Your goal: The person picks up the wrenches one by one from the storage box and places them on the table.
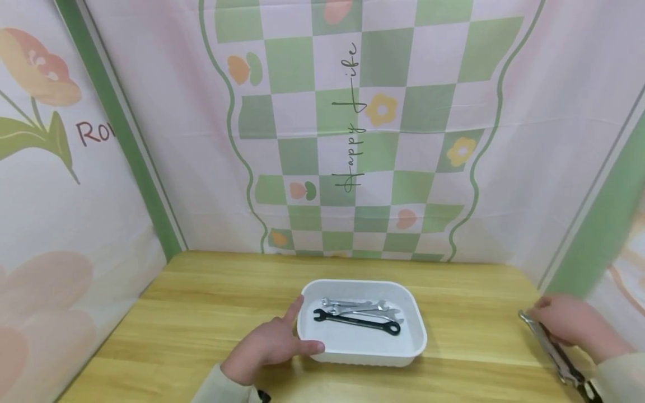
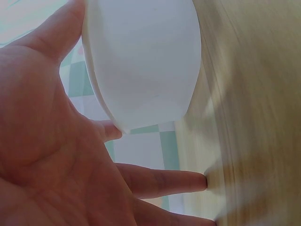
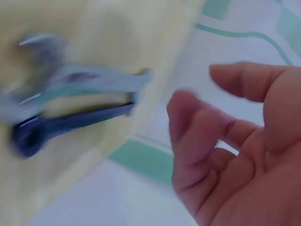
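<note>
A white plastic bin (image 1: 370, 359) stands on the wooden table with several silver wrenches (image 1: 360, 309) and one black wrench (image 1: 355, 322) lying inside. My left hand (image 1: 272, 340) rests at its left end, thumb on the near rim and index finger along the far side; in the left wrist view other fingers (image 2: 164, 182) reach straight down to the table. Over at the right, my right hand (image 1: 576, 324) is beside more wrenches (image 1: 549, 346). The right wrist view shows its thumb and bent fingers apart with nothing between them, near a blurred silver wrench (image 3: 99, 81) and a dark wrench (image 3: 87, 120).
The wooden table (image 1: 211, 313) ends at a hanging cloth (image 1: 337, 218) with green checks and flowers at the back. Printed cloth panels (image 1: 45, 224) also close in the left and right sides.
</note>
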A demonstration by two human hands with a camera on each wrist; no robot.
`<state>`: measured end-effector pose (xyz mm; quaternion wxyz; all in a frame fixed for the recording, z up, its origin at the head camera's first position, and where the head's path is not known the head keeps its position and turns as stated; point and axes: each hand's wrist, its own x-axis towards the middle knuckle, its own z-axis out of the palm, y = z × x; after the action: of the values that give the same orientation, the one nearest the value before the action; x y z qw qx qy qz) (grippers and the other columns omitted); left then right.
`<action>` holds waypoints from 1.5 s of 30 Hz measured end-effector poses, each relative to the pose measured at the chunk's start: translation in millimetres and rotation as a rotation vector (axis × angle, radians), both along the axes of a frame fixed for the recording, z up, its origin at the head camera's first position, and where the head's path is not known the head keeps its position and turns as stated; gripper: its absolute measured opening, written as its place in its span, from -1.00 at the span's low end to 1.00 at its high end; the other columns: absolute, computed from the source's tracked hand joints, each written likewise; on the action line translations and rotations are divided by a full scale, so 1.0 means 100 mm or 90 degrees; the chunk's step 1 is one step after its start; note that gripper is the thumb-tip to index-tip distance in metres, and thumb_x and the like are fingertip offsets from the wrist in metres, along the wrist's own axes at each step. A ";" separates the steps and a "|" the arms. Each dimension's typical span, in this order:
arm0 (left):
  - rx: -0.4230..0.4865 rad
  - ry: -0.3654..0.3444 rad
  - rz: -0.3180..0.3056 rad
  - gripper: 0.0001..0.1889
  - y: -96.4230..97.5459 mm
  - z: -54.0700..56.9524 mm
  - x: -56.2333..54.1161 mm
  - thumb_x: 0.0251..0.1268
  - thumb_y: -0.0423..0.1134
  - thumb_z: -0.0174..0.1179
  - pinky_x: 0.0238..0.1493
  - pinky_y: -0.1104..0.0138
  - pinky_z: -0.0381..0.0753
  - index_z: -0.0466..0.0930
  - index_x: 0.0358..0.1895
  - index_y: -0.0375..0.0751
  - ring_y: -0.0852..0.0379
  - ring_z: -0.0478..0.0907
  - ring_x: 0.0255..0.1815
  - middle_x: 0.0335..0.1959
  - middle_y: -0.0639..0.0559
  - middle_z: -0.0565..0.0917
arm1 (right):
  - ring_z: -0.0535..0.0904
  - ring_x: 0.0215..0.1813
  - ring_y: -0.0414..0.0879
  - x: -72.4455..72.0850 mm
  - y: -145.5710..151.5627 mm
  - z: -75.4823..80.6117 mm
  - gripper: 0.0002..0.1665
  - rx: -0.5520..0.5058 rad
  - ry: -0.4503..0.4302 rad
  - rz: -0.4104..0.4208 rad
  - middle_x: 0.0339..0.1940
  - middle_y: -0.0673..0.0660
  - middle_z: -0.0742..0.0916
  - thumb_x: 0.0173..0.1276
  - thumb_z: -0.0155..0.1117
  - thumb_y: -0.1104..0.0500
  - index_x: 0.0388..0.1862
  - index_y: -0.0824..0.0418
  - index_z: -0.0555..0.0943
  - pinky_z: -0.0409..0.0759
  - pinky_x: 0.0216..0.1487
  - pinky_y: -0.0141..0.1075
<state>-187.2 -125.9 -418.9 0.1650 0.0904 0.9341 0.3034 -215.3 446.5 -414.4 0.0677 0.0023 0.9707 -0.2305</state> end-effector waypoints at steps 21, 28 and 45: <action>-0.013 0.021 -0.010 0.26 0.00 -0.05 0.01 -0.01 0.42 0.35 0.16 -0.23 0.41 -0.17 0.64 -0.05 -0.39 0.47 0.19 0.21 -0.55 0.45 | 0.16 -0.73 -0.28 -0.66 -1.50 0.85 0.07 -0.687 -0.292 0.055 0.15 0.50 0.60 0.37 -0.14 -0.56 0.46 0.27 0.27 0.25 -0.74 -0.45; -0.012 0.021 -0.011 0.26 0.01 -0.04 0.00 -0.02 0.42 0.36 0.14 -0.23 0.42 -0.16 0.63 -0.06 -0.38 0.48 0.17 0.20 -0.55 0.46 | 0.15 -0.74 -0.32 -0.74 -1.97 0.86 -0.21 -0.617 -0.327 0.178 0.13 0.51 0.62 0.53 0.07 -0.23 0.50 0.26 0.29 0.19 -0.73 -0.49; -0.018 0.025 -0.009 0.26 0.00 -0.03 -0.02 -0.03 0.43 0.36 0.07 -0.24 0.47 -0.14 0.63 -0.08 -0.35 0.53 0.10 0.17 -0.52 0.50 | 0.18 -0.69 -0.24 -0.87 -2.96 0.52 -0.48 -0.206 -0.295 0.180 -0.15 0.15 0.77 0.17 0.50 0.17 0.15 0.09 0.67 0.19 -0.66 -0.42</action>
<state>-189.4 -126.0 -422.0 0.1499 0.1003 0.9408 0.2871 -302.8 150.4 -362.4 0.3182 -0.0912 0.8707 -0.3637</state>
